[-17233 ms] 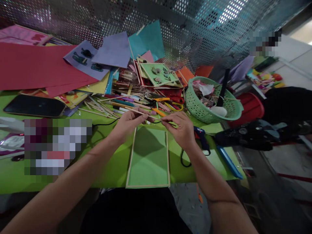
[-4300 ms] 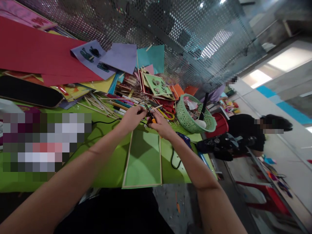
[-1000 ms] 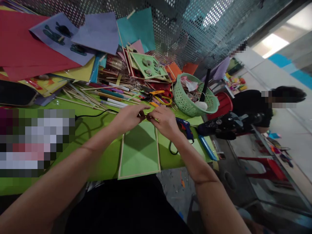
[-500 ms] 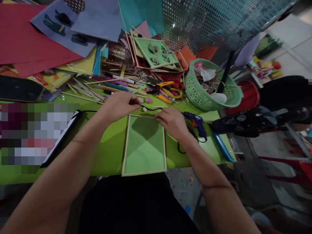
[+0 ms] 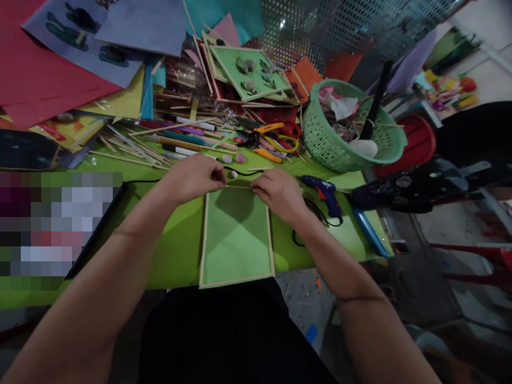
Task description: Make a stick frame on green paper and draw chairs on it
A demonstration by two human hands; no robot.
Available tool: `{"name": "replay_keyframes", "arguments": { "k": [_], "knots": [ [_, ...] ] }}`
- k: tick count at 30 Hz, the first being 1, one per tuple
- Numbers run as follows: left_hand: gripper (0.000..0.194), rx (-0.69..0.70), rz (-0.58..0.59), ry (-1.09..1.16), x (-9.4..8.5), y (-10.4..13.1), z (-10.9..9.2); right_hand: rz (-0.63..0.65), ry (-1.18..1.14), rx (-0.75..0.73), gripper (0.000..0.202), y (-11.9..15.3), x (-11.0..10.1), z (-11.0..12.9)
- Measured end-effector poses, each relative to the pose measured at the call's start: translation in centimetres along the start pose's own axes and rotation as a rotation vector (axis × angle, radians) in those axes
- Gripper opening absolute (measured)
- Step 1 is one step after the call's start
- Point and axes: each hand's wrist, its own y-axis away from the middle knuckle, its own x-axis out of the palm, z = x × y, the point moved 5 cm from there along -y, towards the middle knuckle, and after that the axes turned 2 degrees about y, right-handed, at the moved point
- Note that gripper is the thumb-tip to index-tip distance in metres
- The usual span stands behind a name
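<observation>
A light green sheet (image 5: 238,234) edged with thin wooden sticks lies on the table in front of me. Along its far edge runs a thin wooden stick (image 5: 239,186). My left hand (image 5: 198,178) pinches it near the left corner, thumb and fingers closed. At the right part of the same stick, the fingers of my right hand (image 5: 280,194) are closed and pressed down; the fingertips are partly hidden. Just beyond the stick lie a white pebble (image 5: 232,174), a pink pebble (image 5: 239,158) and a black cord (image 5: 248,172).
To the right lies a blue glue gun (image 5: 320,189) with its cord looped below. A green basket (image 5: 332,136) stands behind it. Scissors (image 5: 276,141), pens, loose sticks and a framed card with stones (image 5: 256,74) crowd the back. Coloured paper (image 5: 52,69) is piled at left.
My left hand has come down onto the stick at the sheet's far edge. My right hand has shifted slightly left and up along that edge. The view has shifted a little.
</observation>
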Motion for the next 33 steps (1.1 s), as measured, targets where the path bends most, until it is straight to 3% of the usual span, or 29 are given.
{"name": "replay_keyframes", "arguments": {
  "k": [4,12,24,33],
  "knots": [
    [0.015,0.048,-0.03,-0.058,0.5,-0.4,0.2,0.011,-0.069,0.035,0.013,0.0,-0.6,-0.6],
    [0.01,0.005,-0.033,-0.117,0.6,-0.5,0.4,-0.135,-0.156,0.157,0.016,0.5,-3.0,-3.0],
    [0.014,0.0,-0.029,-0.112,0.6,-0.5,0.4,0.071,-0.12,0.134,0.01,0.3,-1.4,-2.3],
    [0.01,-0.002,-0.041,-0.113,0.6,-0.4,0.1,0.075,-0.106,0.172,0.015,0.1,-1.0,-2.0]
  ]
}}
